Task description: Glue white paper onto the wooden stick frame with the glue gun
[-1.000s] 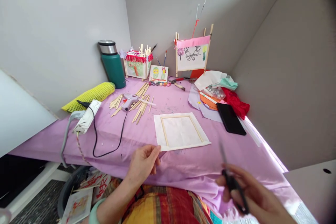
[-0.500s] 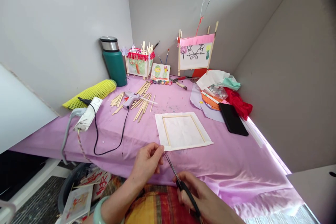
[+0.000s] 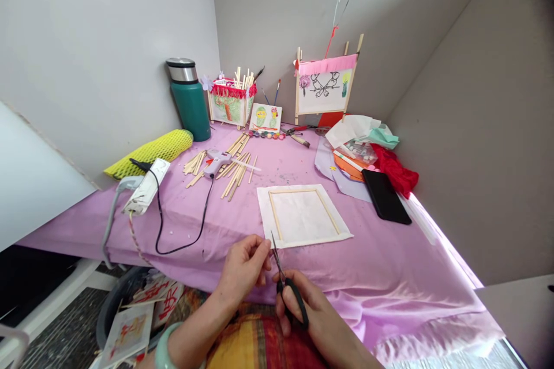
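My left hand pinches the near left corner of a white sheet, which looks like cloth or paper. Thin wooden sticks form a square frame on the sheet, and its near edge is folded over the front stick. In my right hand is a pair of black-handled scissors, with fingers through the loops. The slim blades point up and away, their tips over the sheet's corner close to my left thumb. Whether the blades touch the sheet, I cannot tell.
Left of the sheet lie a glue gun, its cord, loose wooden sticks and a power strip. A green bottle and decorated boxes stand behind. At right are a phone and red cloth.
The scissors have moved up and forward, so their tips now reach over the sheet's corner. My right hand has turned, showing the handle loops. My left hand keeps its pinch.
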Demonstrator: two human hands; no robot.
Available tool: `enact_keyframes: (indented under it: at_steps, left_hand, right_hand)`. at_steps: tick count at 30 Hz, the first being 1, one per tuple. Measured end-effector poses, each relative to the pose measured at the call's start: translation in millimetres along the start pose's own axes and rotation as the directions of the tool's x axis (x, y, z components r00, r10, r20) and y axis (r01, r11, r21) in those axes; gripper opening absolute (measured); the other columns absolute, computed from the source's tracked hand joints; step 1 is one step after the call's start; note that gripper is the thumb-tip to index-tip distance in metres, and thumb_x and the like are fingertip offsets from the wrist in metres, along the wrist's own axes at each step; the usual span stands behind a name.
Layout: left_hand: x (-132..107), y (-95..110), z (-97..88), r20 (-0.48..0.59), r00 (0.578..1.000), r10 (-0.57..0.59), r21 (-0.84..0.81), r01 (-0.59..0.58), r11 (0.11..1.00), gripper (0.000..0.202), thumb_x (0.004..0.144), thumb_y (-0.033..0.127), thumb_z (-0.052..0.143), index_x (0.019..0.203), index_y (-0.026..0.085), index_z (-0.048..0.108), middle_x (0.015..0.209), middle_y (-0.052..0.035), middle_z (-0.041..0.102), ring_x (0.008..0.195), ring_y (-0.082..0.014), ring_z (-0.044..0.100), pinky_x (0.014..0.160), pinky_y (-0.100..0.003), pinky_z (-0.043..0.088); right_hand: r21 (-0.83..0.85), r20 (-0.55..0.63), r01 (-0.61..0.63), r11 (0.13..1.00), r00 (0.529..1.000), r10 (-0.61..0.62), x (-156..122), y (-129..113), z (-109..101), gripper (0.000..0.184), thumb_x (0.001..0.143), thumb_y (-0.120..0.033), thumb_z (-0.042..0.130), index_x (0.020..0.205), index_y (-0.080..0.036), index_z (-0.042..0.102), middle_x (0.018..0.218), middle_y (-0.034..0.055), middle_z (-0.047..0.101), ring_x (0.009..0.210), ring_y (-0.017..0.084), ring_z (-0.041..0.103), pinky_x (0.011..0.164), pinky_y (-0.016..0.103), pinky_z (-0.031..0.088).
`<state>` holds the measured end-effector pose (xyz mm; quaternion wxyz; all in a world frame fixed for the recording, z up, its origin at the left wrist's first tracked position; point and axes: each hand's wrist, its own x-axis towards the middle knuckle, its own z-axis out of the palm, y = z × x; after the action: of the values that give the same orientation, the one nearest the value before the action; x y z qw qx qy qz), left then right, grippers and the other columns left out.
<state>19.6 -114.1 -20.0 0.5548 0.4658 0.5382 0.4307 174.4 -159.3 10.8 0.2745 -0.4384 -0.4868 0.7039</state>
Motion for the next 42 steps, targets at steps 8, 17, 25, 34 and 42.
enact_keyframes:
  at_steps: [8,17,25,34,42]
  left_hand:
    - [1.0,-2.8,-1.3,-0.004,1.0,0.006,0.006,-0.006,1.0,0.039,0.082,0.054,0.05,0.068,0.018,0.049,0.053,0.0047,0.055,0.034,-0.0076,0.045,0.037,-0.02,0.031]
    - [1.7,-5.1,-0.7,0.001,1.0,0.019,0.012,-0.019,1.0,0.038,0.083,0.053,0.05,0.067,0.018,0.049,0.053,0.0048,0.055,0.035,-0.0078,0.046,0.038,-0.02,0.033]
    - [0.4,-4.1,-0.7,-0.005,1.0,0.027,0.0,-0.027,1.0,0.038,0.083,0.051,0.051,0.067,0.017,0.049,0.054,0.0045,0.054,0.035,-0.0075,0.046,0.038,-0.02,0.032]
    - [2.6,-5.3,0.2,-0.005,0.999,0.033,-0.01,-0.034,0.999,0.037,0.083,0.05,0.051,0.066,0.017,0.049,0.053,0.0047,0.054,0.035,-0.0075,0.045,0.038,-0.02,0.033]
    - [0.3,-3.9,-0.8,-0.002,1.0,0.022,-0.027,-0.022,0.999,0.038,0.082,0.052,0.051,0.067,0.017,0.049,0.054,0.0046,0.054,0.035,-0.0072,0.045,0.037,-0.02,0.031]
  right_hand:
    - [0.044,-0.064,0.032,0.999,0.997,-0.03,5.4,3.6,10.3,0.043,0.083,-0.06,0.052,0.097,-0.02,0.049,0.066,-0.0045,0.05,0.057,0.011,0.046,0.06,0.025,0.038]
    - [0.074,-0.123,0.031,0.997,0.992,-0.022,8.4,10.5,14.1,0.043,0.082,-0.059,0.055,0.095,-0.018,0.051,0.061,-0.0064,0.045,0.051,0.009,0.04,0.053,0.023,0.032]
    - [0.055,-0.138,0.053,0.997,0.989,-0.045,9.5,19.9,13.9,0.041,0.084,-0.057,0.054,0.096,-0.018,0.051,0.057,-0.0077,0.04,0.049,0.008,0.035,0.048,0.022,0.027]
    - [0.007,-0.142,0.076,0.997,0.987,-0.074,15.6,40.3,10.6,0.039,0.085,-0.056,0.055,0.099,-0.021,0.052,0.06,-0.0081,0.037,0.046,0.006,0.032,0.042,0.019,0.028]
    - [0.028,-0.121,0.032,0.999,0.992,-0.029,13.7,23.1,12.6,0.049,0.079,-0.063,0.057,0.096,-0.018,0.051,0.06,-0.0074,0.045,0.045,0.006,0.042,0.047,0.021,0.036]
